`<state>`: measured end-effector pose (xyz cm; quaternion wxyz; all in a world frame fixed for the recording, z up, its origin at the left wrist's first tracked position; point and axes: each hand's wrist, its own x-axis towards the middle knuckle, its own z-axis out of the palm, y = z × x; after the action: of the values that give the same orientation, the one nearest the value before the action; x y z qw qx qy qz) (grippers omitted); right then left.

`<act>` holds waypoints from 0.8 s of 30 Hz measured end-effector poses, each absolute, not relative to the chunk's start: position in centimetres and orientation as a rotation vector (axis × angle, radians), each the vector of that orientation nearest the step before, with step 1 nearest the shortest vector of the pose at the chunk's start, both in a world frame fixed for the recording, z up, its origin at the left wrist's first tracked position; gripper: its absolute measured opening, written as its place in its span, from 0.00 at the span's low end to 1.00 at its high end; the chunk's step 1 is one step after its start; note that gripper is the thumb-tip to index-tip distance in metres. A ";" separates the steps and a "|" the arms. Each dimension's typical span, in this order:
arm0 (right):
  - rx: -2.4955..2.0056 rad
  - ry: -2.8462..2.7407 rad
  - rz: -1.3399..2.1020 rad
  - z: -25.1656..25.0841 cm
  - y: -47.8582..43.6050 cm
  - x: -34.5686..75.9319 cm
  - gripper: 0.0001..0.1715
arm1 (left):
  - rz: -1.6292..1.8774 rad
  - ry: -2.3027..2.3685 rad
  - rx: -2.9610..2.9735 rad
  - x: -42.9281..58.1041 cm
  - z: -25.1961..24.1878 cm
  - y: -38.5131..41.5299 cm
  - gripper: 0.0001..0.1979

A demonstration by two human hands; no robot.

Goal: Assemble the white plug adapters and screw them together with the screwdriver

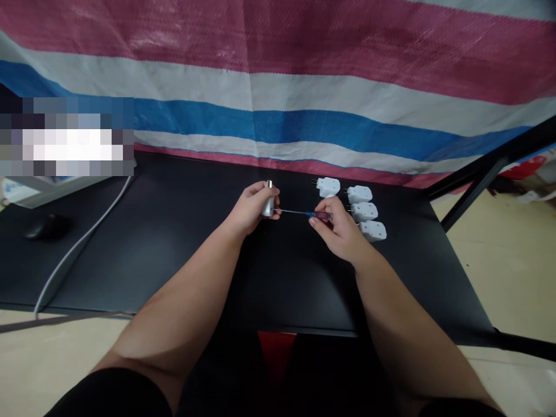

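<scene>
My left hand (253,208) is closed round a white plug (268,207) with shiny metal at its upper end, held above the black table. In my right hand (339,227) is a screwdriver (320,215) with a reddish, blue-tipped handle, pinched between thumb and fingers. Its thin shaft points left, and the tip meets the side of the plug; whether it sits in a screw is too small to tell. Just beyond my right hand lie several white plugs (365,211) with metal pins facing left. One plug (329,186) lies apart from the column, further back.
The black table (165,255) ends at a striped red, white and blue sheet (278,92). A black mouse (47,227), a grey cable (93,227) and a blurred-out device (73,142) are on the left. A black metal frame (473,174) stands at the right edge.
</scene>
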<state>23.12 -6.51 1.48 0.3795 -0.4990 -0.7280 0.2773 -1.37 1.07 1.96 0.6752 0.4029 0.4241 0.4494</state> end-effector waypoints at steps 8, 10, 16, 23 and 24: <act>-1.403 -1.874 0.743 1.9 -6.1 22.9 0.25 | 0.997 0.948 0.953 -1.3 1.9 0.9 0.10; -1.354 -1.878 0.760 1.8 -6.3 22.9 0.16 | 1.005 0.952 0.940 -1.3 1.9 1.0 0.10; -1.384 -1.862 0.742 2.0 -6.4 23.1 0.17 | 1.004 0.953 0.931 -1.4 1.8 1.1 0.10; -1.313 -1.863 0.810 2.1 -6.4 22.9 0.14 | 0.998 0.945 0.953 -1.4 1.7 1.1 0.10; -1.307 -1.862 0.810 2.1 -6.5 22.9 0.13 | 0.998 0.947 0.949 -1.4 1.7 1.1 0.10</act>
<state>22.93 -6.47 2.08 0.3555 -0.5060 -0.7206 0.3137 -1.36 1.12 1.68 0.6706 0.4213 0.4203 0.4430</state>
